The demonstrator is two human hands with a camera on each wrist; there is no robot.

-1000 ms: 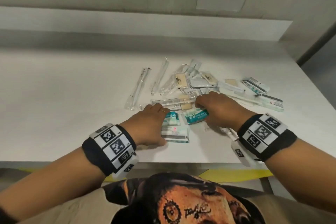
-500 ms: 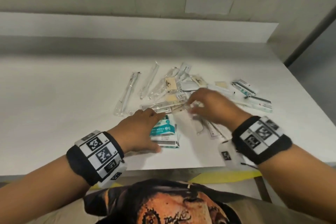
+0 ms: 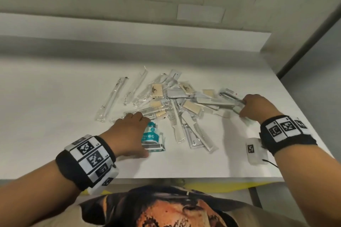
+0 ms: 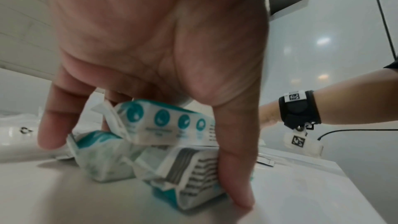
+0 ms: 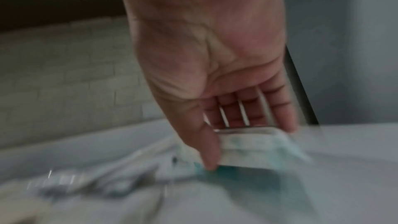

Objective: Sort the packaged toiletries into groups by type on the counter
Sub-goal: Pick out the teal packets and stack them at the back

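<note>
The stack of teal-and-white wipe packets (image 3: 153, 138) lies on the white counter (image 3: 55, 116) under the left hand (image 3: 129, 134). Beyond and right of it spreads the heap of clear-wrapped toiletries (image 3: 175, 101); wrapped white combs (image 3: 184, 125) lie between both hands. The right hand (image 3: 258, 107) rests at the heap's right end.

A white counter (image 3: 55, 116) carries everything. Near its middle lies a loose heap of packaged toiletries (image 3: 177, 96): clear sleeves with long thin items toward the left edge, tan soap bars (image 3: 157, 90) among white sachets toward the far edge, and wrapped combs (image 3: 177, 125) angled toward the near edge. Just left of the combs sits a small stack of teal-and-white wipe packs (image 3: 153, 139). More white-and-teal packs (image 3: 228, 96) lie toward the right edge.
</note>
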